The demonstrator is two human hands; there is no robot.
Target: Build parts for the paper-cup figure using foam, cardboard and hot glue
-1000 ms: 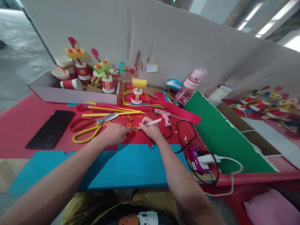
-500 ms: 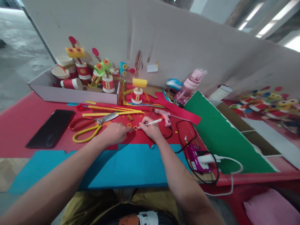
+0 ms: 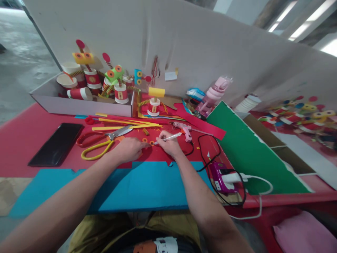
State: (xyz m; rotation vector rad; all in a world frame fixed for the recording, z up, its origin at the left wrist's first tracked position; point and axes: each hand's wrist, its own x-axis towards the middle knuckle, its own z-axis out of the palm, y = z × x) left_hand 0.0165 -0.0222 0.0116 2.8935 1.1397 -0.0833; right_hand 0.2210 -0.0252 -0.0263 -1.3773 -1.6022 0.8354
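My right hand (image 3: pixel 168 143) is closed around a white pen (image 3: pixel 172 136), its tip down at a small orange paper ring (image 3: pixel 152 143) on the red table. My left hand (image 3: pixel 130 147) rests on the table just left of it, index finger stretched out to the ring's edge and the other fingers curled under. Another small orange ring (image 3: pixel 144 140) lies beside that fingertip. Left of this hand are open scissors (image 3: pixel 105 138) with one red and one yellow handle. A short yellow folded paper spring (image 3: pixel 145 131) lies behind the rings.
A pink glue gun (image 3: pixel 185 130) lies right of my hands, its black cord running to a purple power strip (image 3: pixel 222 178). Yellow paper strips (image 3: pixel 126 123), a black tablet (image 3: pixel 56 144), a paper-cup figure (image 3: pixel 154 106) and a box (image 3: pixel 89 108) of figures surround the work. A green board (image 3: pixel 250 151) leans at right.
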